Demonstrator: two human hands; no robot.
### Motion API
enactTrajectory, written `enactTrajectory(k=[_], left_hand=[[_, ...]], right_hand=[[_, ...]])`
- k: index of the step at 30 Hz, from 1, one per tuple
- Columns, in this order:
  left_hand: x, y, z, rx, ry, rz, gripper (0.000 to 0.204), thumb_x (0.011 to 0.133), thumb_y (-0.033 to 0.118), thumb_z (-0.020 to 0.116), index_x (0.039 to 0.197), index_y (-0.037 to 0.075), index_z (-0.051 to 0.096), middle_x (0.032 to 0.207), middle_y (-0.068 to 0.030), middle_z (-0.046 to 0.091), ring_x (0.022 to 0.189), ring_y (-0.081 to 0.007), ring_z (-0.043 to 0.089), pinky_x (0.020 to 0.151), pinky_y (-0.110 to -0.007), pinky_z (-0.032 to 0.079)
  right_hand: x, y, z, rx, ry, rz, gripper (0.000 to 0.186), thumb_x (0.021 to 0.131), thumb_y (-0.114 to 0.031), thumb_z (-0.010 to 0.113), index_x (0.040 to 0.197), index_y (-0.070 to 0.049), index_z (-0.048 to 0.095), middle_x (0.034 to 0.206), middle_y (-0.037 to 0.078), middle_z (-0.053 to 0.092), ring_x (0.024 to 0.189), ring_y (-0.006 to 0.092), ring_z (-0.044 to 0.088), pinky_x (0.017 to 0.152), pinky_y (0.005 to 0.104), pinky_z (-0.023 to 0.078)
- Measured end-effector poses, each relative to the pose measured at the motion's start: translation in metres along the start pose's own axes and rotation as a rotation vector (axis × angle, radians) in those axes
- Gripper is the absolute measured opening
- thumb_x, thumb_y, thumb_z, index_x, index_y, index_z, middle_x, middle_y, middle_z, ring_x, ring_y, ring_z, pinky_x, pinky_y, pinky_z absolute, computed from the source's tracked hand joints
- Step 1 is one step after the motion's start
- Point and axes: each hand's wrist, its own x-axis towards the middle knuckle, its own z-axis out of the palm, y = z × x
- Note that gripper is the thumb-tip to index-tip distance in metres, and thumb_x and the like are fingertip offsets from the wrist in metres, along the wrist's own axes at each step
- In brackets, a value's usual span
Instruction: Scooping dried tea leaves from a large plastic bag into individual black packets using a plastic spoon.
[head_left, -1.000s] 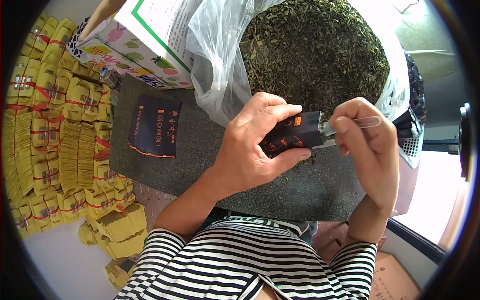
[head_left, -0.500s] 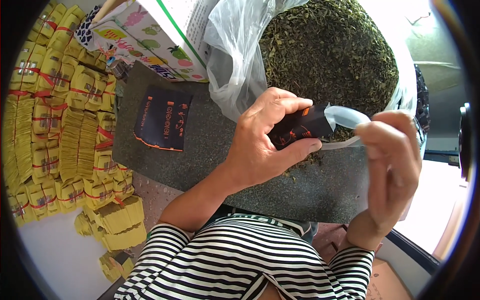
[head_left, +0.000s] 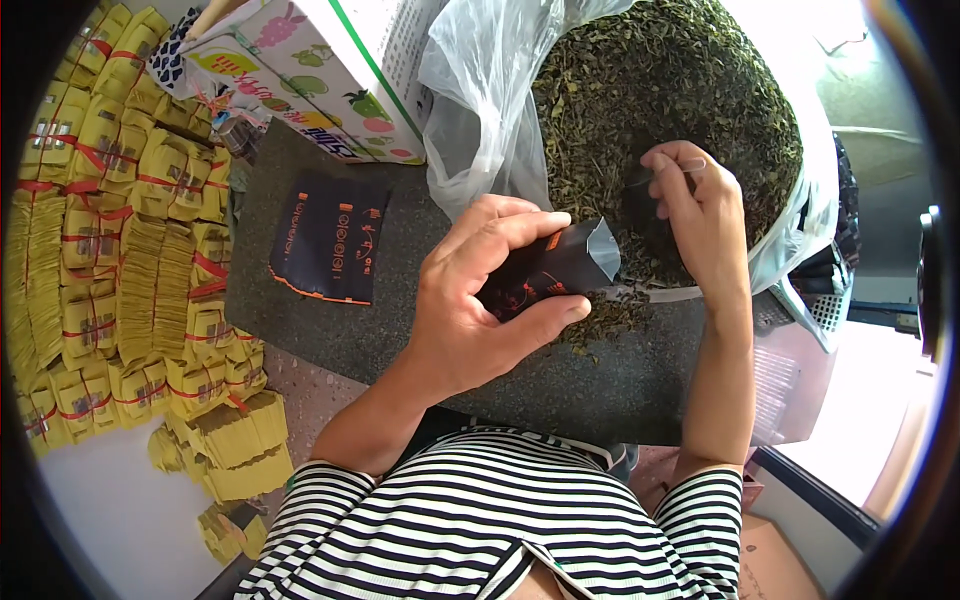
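Observation:
My left hand (head_left: 450, 305) is wrapped round a small black pouch (head_left: 552, 262) with orange print. The pouch tilts, and its open, silvery-lined mouth faces right. My right hand (head_left: 708, 215) is closed on a translucent plastic scoop (head_left: 693, 165). Only the handle end shows above the fingers; the bowl is hidden by the hand and the leaves. That hand is down among dried green-brown leaves (head_left: 670, 75), which fill a large clear plastic bag (head_left: 478, 115). Some loose leaf bits (head_left: 605, 325) lie on the dark speckled tabletop (head_left: 420, 240) just below the pouch.
Flat on the tabletop at left lies another black pouch (head_left: 330, 240). Behind it stands a white carton (head_left: 330, 75) with fruit pictures. Many yellow packets (head_left: 100, 260), bundled with red bands, are stacked at far left. A perforated plastic basket (head_left: 825, 310) sits at right.
My right hand has moved left and away from me with the scoop, from the pouch's mouth into the leaves. My left hand has shifted left with the pouch, whose mouth now shows open.

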Motion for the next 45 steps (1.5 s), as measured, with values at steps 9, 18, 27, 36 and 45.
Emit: enactTrajectory(k=[9, 18, 27, 36, 45], left_hand=[[0.006, -0.004, -0.002, 0.015, 0.003, 0.02, 0.049, 0.071, 0.01, 0.084, 0.114, -0.003, 0.066, 0.107, -0.0116, 0.062, 0.094, -0.0156, 0.06, 0.083, -0.027, 0.048], [0.013, -0.005, 0.011, 0.052, 0.019, 0.069, 0.049, 0.069, 0.01, 0.085, 0.113, -0.002, 0.067, 0.106, -0.0118, 0.063, 0.092, -0.0177, 0.062, 0.082, -0.028, 0.049], [0.024, -0.003, 0.028, 0.088, 0.03, 0.134, 0.052, 0.068, 0.013, 0.086, 0.114, -0.002, 0.066, 0.106, -0.0145, 0.063, 0.092, -0.0225, 0.063, 0.081, -0.031, 0.051], [0.023, 0.0, 0.041, 0.223, 0.006, 0.208, 0.056, 0.067, 0.015, 0.087, 0.116, 0.002, 0.066, 0.104, -0.0146, 0.062, 0.091, -0.0248, 0.064, 0.077, -0.033, 0.053], [0.018, -0.004, 0.044, 0.001, -0.039, 0.122, 0.051, 0.07, 0.015, 0.085, 0.115, 0.0, 0.066, 0.105, -0.0128, 0.064, 0.094, -0.0226, 0.063, 0.081, -0.033, 0.052]], right_hand=[[0.001, -0.004, -0.023, 0.367, -0.039, 0.217, 0.023, 0.101, -0.024, 0.056, 0.104, -0.005, 0.068, 0.077, -0.002, 0.06, 0.063, 0.0035, 0.052, 0.057, 0.0184, 0.04], [-0.013, -0.021, -0.056, 0.378, 0.063, 0.219, 0.022, 0.099, -0.022, 0.057, 0.1, -0.004, 0.07, 0.074, 0.0, 0.06, 0.061, 0.0045, 0.053, 0.054, 0.0188, 0.039], [-0.041, -0.044, -0.074, 0.487, 0.008, 0.136, 0.024, 0.099, -0.021, 0.057, 0.095, -0.001, 0.069, 0.068, 0.001, 0.059, 0.055, 0.0048, 0.05, 0.05, 0.0183, 0.038], [-0.047, -0.058, -0.068, 0.377, -0.161, 0.214, 0.016, 0.097, -0.014, 0.058, 0.093, 0.0, 0.066, 0.068, -0.002, 0.057, 0.061, 0.0022, 0.051, 0.054, 0.0179, 0.039], [-0.059, -0.083, -0.06, 0.019, -0.08, -0.078, 0.003, 0.091, 0.001, 0.057, 0.092, 0.003, 0.06, 0.084, 0.005, 0.057, 0.072, 0.0099, 0.05, 0.063, 0.0216, 0.038]])
